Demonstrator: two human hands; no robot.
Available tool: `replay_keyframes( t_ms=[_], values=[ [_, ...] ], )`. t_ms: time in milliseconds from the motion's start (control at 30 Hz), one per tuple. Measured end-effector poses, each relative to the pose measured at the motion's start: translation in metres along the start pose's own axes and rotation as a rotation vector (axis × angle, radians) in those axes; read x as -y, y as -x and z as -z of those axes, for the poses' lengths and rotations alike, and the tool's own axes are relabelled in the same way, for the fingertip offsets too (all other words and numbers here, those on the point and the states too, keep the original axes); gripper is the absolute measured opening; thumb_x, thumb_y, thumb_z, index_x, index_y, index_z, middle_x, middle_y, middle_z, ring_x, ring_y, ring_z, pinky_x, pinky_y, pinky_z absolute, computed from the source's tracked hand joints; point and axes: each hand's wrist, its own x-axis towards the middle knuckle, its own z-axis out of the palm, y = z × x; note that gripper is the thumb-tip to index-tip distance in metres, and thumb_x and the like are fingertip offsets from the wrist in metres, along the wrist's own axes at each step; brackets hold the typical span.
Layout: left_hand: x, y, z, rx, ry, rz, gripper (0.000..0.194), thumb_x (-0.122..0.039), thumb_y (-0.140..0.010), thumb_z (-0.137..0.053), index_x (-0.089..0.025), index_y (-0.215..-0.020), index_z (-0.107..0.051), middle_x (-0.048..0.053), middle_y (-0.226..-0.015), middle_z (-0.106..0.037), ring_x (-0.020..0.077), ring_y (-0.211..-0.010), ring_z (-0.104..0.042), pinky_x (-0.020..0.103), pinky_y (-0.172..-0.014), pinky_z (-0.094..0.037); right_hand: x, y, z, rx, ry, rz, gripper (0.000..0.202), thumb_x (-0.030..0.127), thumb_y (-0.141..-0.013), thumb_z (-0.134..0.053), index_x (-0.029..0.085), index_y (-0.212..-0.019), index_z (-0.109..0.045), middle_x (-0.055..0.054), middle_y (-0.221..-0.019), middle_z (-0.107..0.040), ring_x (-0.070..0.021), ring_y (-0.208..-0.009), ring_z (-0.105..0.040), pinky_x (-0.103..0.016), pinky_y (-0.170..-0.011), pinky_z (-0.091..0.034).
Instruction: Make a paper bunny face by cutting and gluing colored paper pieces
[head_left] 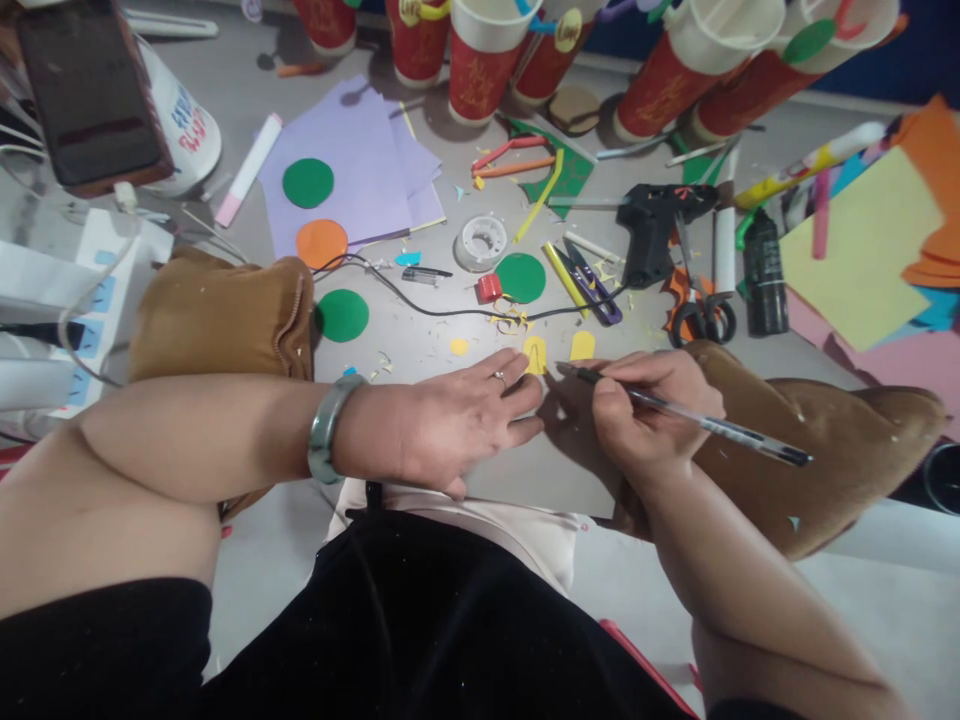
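A grey, smooth-topped desk (pixel 420 395) runs across the view, littered with small yellow and blue paper scraps. Along its far edge stand red paper cups with white rims (pixel 487 60), and behind the cups on the right is a dark blue surface. Pale floor shows below the desk on both sides of the person's black clothing (pixel 420 620).

The left hand (pixel 465 415) lies palm down on the desk, fingers loosely bent and grasping nothing visible, its fingertips beside a small yellow paper piece with a rounded top (pixel 535 355) that bears a dark drawn line. The right hand (pixel 660 405) grips a clear-barrelled black pen (pixel 705 420), its tip pointing toward that piece and just beside it. A second, unmarked yellow paper piece (pixel 583 346) lies to the right.

Beyond the hands are a roll of clear tape (pixel 482 243), green paper circles (pixel 341 315) and a black glue gun (pixel 649 230), its cable looping across the desk. Purple paper sheets (pixel 345 170) lie at the far left, and brown plush cushions (pixel 217 315) flank the work area, one under the right forearm.
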Motion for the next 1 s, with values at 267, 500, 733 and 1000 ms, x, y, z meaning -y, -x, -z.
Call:
replay_keyframes(
  t_ms=[267, 500, 733, 1000],
  values=[
    [0.002, 0.005, 0.003, -0.034, -0.066, 0.007, 0.075, -0.058, -0.078, -0.088, -0.016, -0.136, -0.067, 0.018, -0.133, -0.07, 0.0386, -0.129, -0.061, 0.056, -0.122, -0.035, -0.002, -0.004, 0.003, -0.049, 0.161, -0.039, 0.023, 0.036, -0.108, -0.062, 0.026, -0.126, -0.072, -0.005, -0.092, -0.084, -0.0231, -0.072, -0.081, -0.036, -0.068, -0.067],
    [0.001, 0.004, 0.007, -0.045, -0.136, 0.062, 0.074, -0.065, -0.079, -0.087, -0.017, -0.132, -0.068, 0.016, -0.125, -0.071, 0.0362, -0.118, -0.063, 0.057, -0.118, -0.037, -0.006, -0.002, 0.004, 0.077, 0.288, 0.094, 0.035, 0.031, -0.109, -0.059, 0.029, -0.142, -0.071, -0.01, -0.112, -0.086, -0.0315, -0.104, -0.084, -0.045, -0.092, -0.069],
    [-0.004, 0.0, 0.003, -0.097, -0.145, 0.026, 0.063, -0.062, -0.089, -0.081, -0.011, -0.124, -0.068, 0.02, -0.127, -0.069, 0.0293, -0.104, -0.064, 0.039, -0.09, -0.045, -0.001, -0.002, 0.003, 0.133, 0.306, 0.182, 0.037, 0.026, -0.11, -0.057, 0.021, -0.145, -0.07, -0.013, -0.118, -0.085, -0.0262, -0.097, -0.085, -0.034, -0.087, -0.067],
    [-0.003, -0.007, 0.001, 0.078, -0.155, 0.168, 0.081, -0.066, -0.096, -0.071, -0.006, -0.149, -0.055, 0.033, -0.15, -0.059, 0.0233, -0.082, -0.067, 0.036, -0.072, -0.045, 0.006, -0.002, 0.0, 0.162, 0.118, 0.221, 0.032, 0.024, -0.108, -0.062, 0.024, -0.139, -0.072, -0.008, -0.105, -0.086, -0.0236, -0.09, -0.085, -0.033, -0.083, -0.069]
  ],
)
